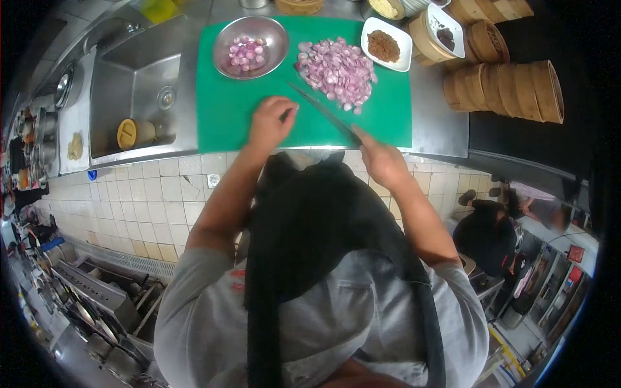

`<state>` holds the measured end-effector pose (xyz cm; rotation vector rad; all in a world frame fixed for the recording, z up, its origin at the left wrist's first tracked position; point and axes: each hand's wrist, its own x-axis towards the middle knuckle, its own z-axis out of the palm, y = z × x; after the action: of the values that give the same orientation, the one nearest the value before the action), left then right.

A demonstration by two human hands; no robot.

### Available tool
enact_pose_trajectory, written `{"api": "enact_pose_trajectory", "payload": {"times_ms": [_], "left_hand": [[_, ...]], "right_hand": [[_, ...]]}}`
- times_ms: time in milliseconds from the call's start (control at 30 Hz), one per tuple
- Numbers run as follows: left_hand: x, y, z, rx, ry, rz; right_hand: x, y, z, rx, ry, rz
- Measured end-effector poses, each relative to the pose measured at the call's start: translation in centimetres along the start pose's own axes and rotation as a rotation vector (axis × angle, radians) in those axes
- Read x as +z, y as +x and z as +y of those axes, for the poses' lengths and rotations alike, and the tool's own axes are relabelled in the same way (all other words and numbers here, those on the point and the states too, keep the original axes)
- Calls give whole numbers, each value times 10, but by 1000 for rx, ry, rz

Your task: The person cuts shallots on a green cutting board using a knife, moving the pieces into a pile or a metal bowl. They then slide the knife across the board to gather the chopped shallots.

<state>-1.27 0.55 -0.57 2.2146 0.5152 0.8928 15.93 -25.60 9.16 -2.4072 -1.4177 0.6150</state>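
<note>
A: State the reference for positions.
B: The centre of the green cutting board (pixel 226 119), with 12 o'clock at the edge farthest from the person.

A: Report the right hand.
B: The right hand (pixel 383 161) is at 4 o'clock, at the board's near edge. Its fingers are wrapped around the handle of a knife (pixel 321 108). The blade points toward 11 o'clock, its tip near the steel bowl (pixel 275 39).

A: Report the left hand.
B: The left hand (pixel 272 121) is at 7 o'clock, beside the blade. Its fingers curl inward near the thumb; whether they grasp anything, I cannot tell.

A: Locate the produce.
B: The sliced shallots (pixel 339 71) form a loose pile at 2 o'clock, beyond the blade. Peeled shallots (pixel 247 55) sit in the bowl, at 10 o'clock.

A: List adjacent items.
B: A white square dish (pixel 407 50) of brown minced food is at 2 o'clock, beyond the pile. Bamboo steamers (pixel 504 90) lie on the surface at 3 o'clock. A stainless-steel sink (pixel 139 64) is at 9 o'clock.

A: Record any markings.
B: Red marks (pixel 238 282) on the grey shirt, between 6 and 7 o'clock, are too small to read.
</note>
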Motion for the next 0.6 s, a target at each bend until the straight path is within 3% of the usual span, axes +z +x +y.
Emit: {"api": "enact_pose_trajectory", "payload": {"times_ms": [67, 167, 367, 467, 600], "left_hand": [[2, 0, -2, -33, -35, 5], [3, 2, -3, -51, -42, 1], [3, 3, -5, -29, -9, 19], [3, 4, -4, -8, -18, 29], [4, 5, -4, 18, -7, 51]], "right_hand": [[-3, -3, -8, -10, -23, 15], [-11, -2, -19, 110, -126, -146], [-32, -13, -40, 6, -185, -96], [-13, -8, -33, 27, -265, -144], [24, 2, -11, -51, -165, -41]]}}
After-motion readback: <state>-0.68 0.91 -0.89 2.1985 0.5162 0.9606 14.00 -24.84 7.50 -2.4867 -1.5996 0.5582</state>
